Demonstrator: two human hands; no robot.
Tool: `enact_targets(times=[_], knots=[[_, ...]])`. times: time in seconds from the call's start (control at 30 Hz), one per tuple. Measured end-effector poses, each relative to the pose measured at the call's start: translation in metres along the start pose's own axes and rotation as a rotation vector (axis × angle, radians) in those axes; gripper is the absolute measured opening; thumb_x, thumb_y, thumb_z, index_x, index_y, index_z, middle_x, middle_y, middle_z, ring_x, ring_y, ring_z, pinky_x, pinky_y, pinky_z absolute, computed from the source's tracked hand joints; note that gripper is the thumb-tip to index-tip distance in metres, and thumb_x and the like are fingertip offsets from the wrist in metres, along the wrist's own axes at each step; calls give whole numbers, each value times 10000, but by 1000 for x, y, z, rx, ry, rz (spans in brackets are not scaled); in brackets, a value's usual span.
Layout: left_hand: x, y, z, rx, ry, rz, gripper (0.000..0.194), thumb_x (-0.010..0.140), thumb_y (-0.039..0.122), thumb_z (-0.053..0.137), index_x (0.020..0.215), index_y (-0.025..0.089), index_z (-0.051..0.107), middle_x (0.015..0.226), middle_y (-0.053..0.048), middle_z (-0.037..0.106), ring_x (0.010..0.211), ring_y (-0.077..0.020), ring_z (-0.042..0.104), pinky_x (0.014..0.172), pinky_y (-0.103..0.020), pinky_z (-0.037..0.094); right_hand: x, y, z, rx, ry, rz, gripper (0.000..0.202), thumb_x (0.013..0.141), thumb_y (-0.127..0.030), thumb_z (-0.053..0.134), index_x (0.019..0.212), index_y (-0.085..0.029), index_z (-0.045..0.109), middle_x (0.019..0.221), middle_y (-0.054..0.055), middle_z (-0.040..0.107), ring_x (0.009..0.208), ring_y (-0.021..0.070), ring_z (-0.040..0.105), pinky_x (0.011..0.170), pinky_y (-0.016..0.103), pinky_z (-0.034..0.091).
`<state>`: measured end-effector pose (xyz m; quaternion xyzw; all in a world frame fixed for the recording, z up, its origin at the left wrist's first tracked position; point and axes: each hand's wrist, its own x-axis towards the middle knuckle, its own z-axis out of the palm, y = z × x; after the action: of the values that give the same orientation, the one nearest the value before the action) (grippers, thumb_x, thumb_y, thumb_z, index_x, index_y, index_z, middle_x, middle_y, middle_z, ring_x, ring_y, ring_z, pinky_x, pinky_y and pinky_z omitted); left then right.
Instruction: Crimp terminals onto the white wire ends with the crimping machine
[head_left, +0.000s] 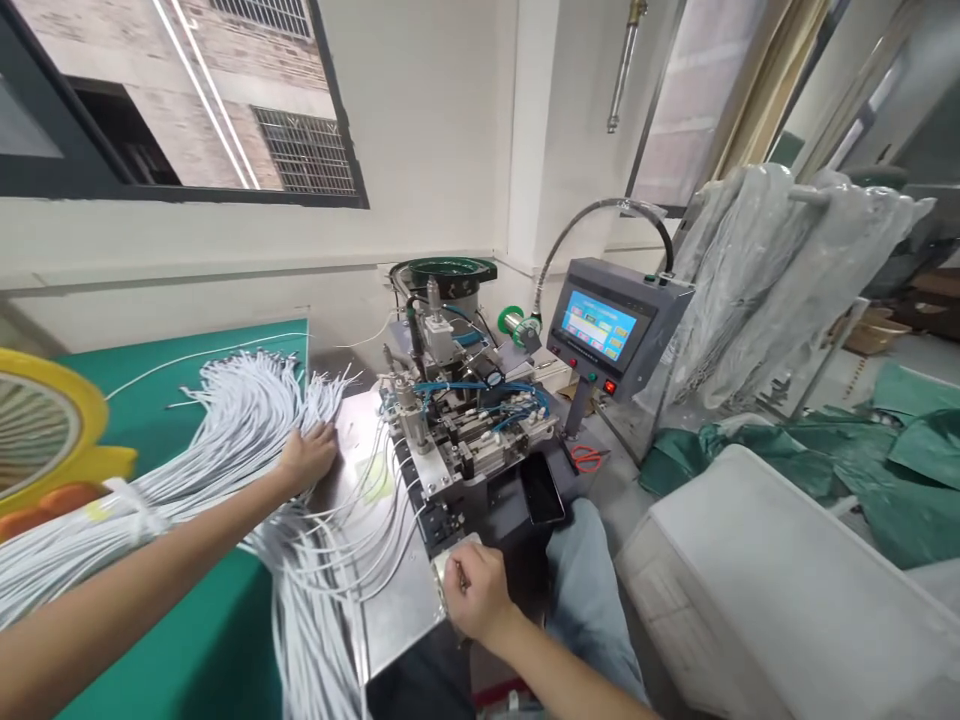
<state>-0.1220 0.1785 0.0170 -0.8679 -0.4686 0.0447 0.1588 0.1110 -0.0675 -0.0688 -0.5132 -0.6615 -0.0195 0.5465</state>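
Note:
My left hand (309, 456) rests on the right edge of a large bundle of white cables (240, 410), with its fingers bent over the cable ends; whether it grips any is hard to make out. Near the front corner of the machine (480, 430), my right hand (474, 588) is curled closed beside a pale metal part, and what it holds, if anything, is hidden. Several white cables loop across the metal plate (397, 620) between my hands, their ends at the machine's left side.
A control screen (598, 325) stands behind right of the machine. A phone (541, 488) and red scissors (586, 458) lie at its right. A yellow fan (45, 430) is at far left, a white bin (795, 570) at right.

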Motion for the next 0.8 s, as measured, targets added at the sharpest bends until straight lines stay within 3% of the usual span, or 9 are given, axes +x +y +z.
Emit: enact_targets(times=[0.13,0.33,0.47,0.67,0.8], knots=[[-3,-5,-12,-43,-67,52,229,725,164,525,912,155,657,1166,-147,623,1154,-353,517,867,-438,457,2,-2,-2,5,-2,-5,157,794,-142,415,660,-191,481,558,-8,525,502,122,495,518,254,329],[-35,-5,-39,-76,-294,103,529,713,313,603,1206,129,556,1389,-201,414,1196,-351,469,930,-433,405,-2,-4,-13,75,-38,14,187,841,-151,413,687,-183,516,566,2,542,508,126,506,520,244,355],[-40,0,-42,-100,-385,96,654,705,306,623,1315,150,447,1427,-161,368,1253,-283,408,982,-336,364,-3,-3,-18,131,-66,21,196,849,-146,431,676,-183,514,565,7,543,509,126,504,523,242,363],[-39,13,-34,-106,-295,67,484,806,119,489,1286,68,456,1384,-179,404,1233,-238,411,1017,-316,329,0,-3,-26,119,-101,-30,213,851,-153,429,659,-189,516,558,12,553,511,132,520,523,245,369],[-45,26,-35,-114,-189,48,414,869,101,422,1274,19,435,1354,-174,425,1191,-178,434,1023,-294,336,2,-2,-30,84,-101,-49,206,848,-155,436,663,-188,520,566,18,575,509,135,526,515,246,359]])
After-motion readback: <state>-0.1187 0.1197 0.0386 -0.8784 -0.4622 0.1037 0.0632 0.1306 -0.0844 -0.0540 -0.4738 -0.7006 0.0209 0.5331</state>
